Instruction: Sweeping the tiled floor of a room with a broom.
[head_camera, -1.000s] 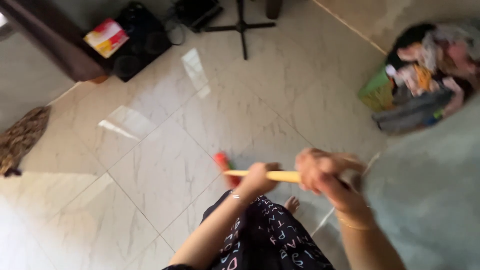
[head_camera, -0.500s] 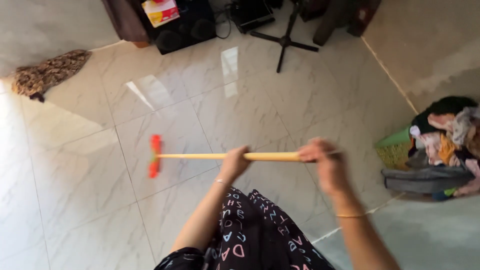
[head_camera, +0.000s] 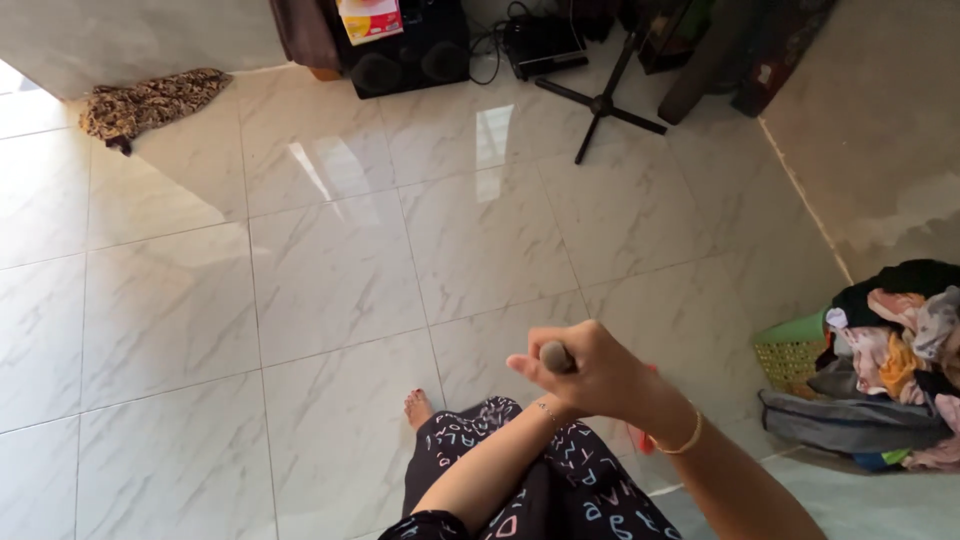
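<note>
Swung round since half a second ago, the long yellow wooden broom handle (head_camera: 556, 356) no longer lies crosswise before the person but points almost straight at the camera, so only its rounded grey-brown end shows, and the red brush head that lay out on the tiles to the left then is now reduced to a sliver of red (head_camera: 640, 440) under the right wrist. Right hand (head_camera: 592, 375) is wrapped over the top of the handle, fingers (head_camera: 540, 368) curled tight and clamped on it, a thin gold bangle (head_camera: 683, 440) round the wrist. Left hand (head_camera: 549, 409) sits just beneath and is mostly covered by the right; whether its fingers grip the handle cannot be told. Black loose trousers printed with pastel letters (head_camera: 545, 480) hang below the hands, and one bare foot (head_camera: 417, 408) rests on the glossy cream marble-veined floor tiles (head_camera: 330, 270), which carry bright window reflections. Near the right edge, a green woven plastic basket (head_camera: 788, 352) is heaped with soft mixed-colour clothes (head_camera: 900, 330). At the far wall stand black boxy speakers (head_camera: 405, 55), with a black tripod stand (head_camera: 603, 100) near them and a crumpled brown patterned cloth (head_camera: 150, 100) well to the left.
</note>
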